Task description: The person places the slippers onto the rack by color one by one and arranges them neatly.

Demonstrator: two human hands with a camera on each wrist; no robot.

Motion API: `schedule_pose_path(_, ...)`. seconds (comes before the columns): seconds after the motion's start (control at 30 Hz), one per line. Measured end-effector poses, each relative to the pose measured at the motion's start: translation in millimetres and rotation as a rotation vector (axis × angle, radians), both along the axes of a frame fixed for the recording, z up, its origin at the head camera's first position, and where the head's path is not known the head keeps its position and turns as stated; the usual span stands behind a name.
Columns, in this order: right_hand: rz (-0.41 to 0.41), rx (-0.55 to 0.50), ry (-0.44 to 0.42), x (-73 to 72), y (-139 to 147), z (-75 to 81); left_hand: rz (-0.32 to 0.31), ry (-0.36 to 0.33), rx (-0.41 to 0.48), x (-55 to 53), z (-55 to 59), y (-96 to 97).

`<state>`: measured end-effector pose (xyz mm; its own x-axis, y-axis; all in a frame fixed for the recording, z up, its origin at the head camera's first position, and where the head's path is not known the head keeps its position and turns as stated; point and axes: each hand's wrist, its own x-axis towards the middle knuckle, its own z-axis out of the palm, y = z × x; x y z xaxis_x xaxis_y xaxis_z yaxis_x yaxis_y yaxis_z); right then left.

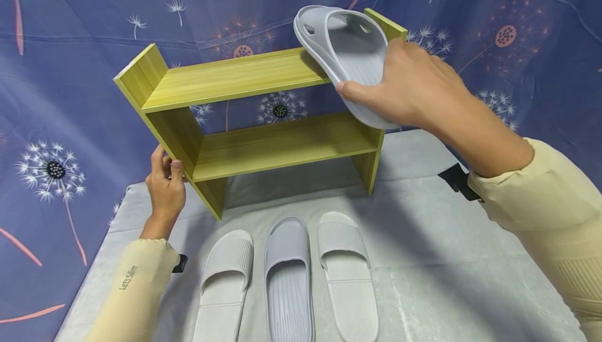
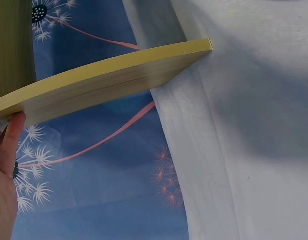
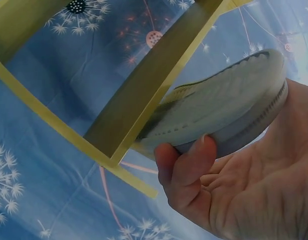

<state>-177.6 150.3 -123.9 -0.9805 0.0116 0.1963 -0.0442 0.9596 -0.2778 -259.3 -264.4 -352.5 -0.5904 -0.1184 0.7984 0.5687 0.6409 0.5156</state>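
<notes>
My right hand [image 1: 409, 83] grips a grey slipper [image 1: 320, 23] by its heel end, thumb along the near edge. The slipper's toe hangs over the right part of the top board of a yellow wooden shoe rack [image 1: 226, 78]. In the right wrist view the slipper's sole [image 3: 219, 100] shows, with curled fingertips [image 3: 201, 152] against its side. My left hand [image 1: 166, 190] touches the outer face of the rack's left side panel. In the left wrist view one straight finger [image 2: 14, 132] rests on that side panel [image 2: 113, 82].
On the grey cloth [image 1: 432, 289] in front of the rack lie a pale slipper [image 1: 230, 258], a grey slipper [image 1: 287, 248] and another pale slipper [image 1: 345, 248], side by side. A blue dandelion-print curtain [image 1: 66, 86] hangs behind. The rack has a lower board [image 1: 282, 148].
</notes>
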Motion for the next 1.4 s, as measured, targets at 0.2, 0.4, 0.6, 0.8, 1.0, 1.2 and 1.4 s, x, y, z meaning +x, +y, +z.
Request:
schedule_pose_path(0.2,0.006,0.031,-0.020,-10.0,-7,5.0,-0.004,-0.016,-0.010,8.5,6.9,5.7)
schedule_pose_path(0.4,0.008,0.101,-0.057,-17.8,-18,10.8,-0.021,-0.016,0.014,8.5,6.3,5.4)
schedule_pose_path(0.6,0.005,0.172,-0.087,-25.9,-28,15.2,-0.008,-0.015,0.003,-0.6,-2.8,-2.5)
schedule_pose_path(0.8,-0.006,0.191,-0.110,-31.8,-32,16.5,-0.014,0.003,0.008,0.1,-1.7,-1.2)
schedule_pose_path(1.0,0.005,0.235,-0.128,-36.8,-34,18.0,-0.018,0.001,0.018,1.3,-0.1,-0.3)
schedule_pose_path(1.2,-0.001,0.263,-0.151,-43.4,-38,21.0,-0.015,0.019,0.025,0.6,0.1,0.0)
schedule_pose_path(1.4,-0.010,0.280,-0.168,-48.8,-39,23.4,-0.011,0.026,0.018,-0.7,0.8,0.5)
